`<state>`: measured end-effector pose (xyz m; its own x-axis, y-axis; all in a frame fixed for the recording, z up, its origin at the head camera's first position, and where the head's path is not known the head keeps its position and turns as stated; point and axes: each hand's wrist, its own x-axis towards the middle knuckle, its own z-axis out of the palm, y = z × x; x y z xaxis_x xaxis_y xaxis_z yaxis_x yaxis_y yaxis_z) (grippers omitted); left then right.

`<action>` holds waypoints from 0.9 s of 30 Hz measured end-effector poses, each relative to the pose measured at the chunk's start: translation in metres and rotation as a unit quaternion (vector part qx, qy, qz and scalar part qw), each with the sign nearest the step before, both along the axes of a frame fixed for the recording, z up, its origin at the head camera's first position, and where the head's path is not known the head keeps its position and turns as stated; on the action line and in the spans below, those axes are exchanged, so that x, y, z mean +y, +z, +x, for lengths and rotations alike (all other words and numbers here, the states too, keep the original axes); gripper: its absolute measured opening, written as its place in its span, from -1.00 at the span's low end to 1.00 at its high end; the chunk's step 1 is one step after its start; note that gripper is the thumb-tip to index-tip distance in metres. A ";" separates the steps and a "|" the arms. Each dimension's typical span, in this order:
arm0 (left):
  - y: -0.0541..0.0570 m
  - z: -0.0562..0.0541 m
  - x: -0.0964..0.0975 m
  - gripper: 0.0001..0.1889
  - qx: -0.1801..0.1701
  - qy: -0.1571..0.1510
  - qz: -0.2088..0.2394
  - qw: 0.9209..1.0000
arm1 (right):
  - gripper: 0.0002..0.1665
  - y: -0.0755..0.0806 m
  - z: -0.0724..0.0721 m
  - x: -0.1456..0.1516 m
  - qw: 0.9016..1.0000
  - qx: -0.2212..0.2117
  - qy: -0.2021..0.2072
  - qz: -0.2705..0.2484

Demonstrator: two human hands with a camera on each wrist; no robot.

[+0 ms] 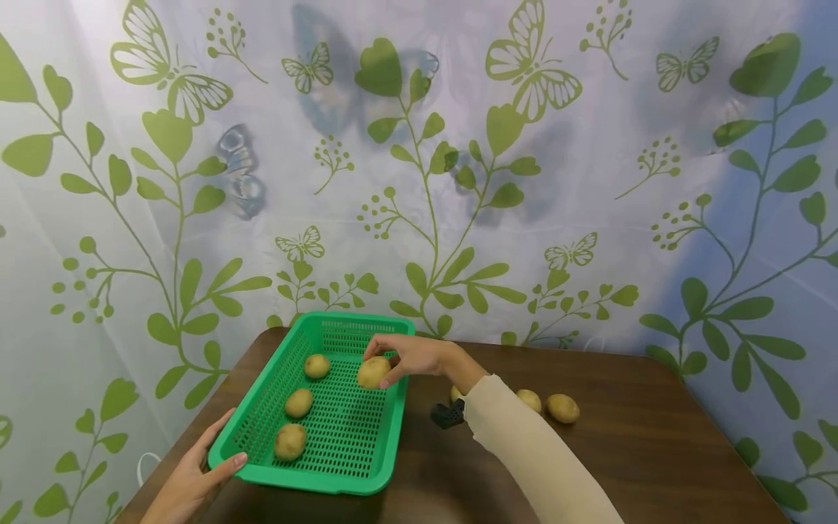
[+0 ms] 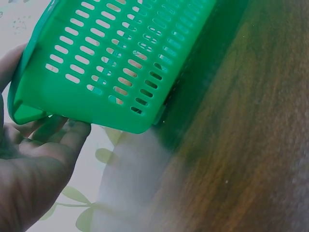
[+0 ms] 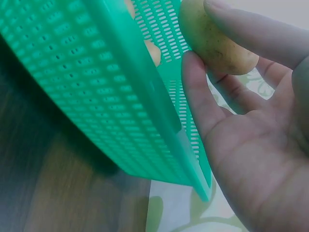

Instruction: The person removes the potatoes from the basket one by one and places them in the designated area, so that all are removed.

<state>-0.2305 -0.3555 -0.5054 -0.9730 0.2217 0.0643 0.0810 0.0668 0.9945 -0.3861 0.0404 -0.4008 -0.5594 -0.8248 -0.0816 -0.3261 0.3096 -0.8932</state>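
Observation:
My right hand [image 1: 417, 355] pinches a potato [image 1: 374, 372] between thumb and fingers over the right side of a green plastic basket [image 1: 393, 444]. In the right wrist view the held potato [image 3: 212, 41] shows just inside the basket's rim [image 3: 159, 104]. Three more potatoes lie in a row along the basket's left side: one at the back [image 1: 317, 366], a middle potato [image 1: 298, 403] and a front potato [image 1: 290, 442]. My left hand [image 1: 196, 469] grips the basket's near left corner, thumb over the rim; in the left wrist view its fingers [image 2: 72, 135] curl beneath that rim.
Right of the basket on the brown table [image 1: 628, 437] lie more potatoes, one potato [image 1: 563, 409] at the right and another potato [image 1: 529, 399] partly behind my sleeve [image 1: 524, 444]. A black object [image 1: 448, 415] shows at my right wrist. Behind stands a leaf-patterned curtain [image 1: 452, 218].

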 end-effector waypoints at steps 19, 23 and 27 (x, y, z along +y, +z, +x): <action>0.003 0.003 -0.007 -0.19 0.000 -0.003 -0.020 1.000 | -0.42 -0.012 0.016 0.034 0.999 -0.021 0.012 -0.038; 0.001 0.000 -0.005 -0.20 0.000 -0.003 -0.006 1.000 | -0.43 -0.014 0.021 0.045 0.999 -0.025 0.007 -0.037; 0.000 0.000 -0.002 -0.19 -0.008 0.002 -0.001 1.000 | -0.44 -0.019 0.027 0.058 0.999 -0.027 0.000 -0.047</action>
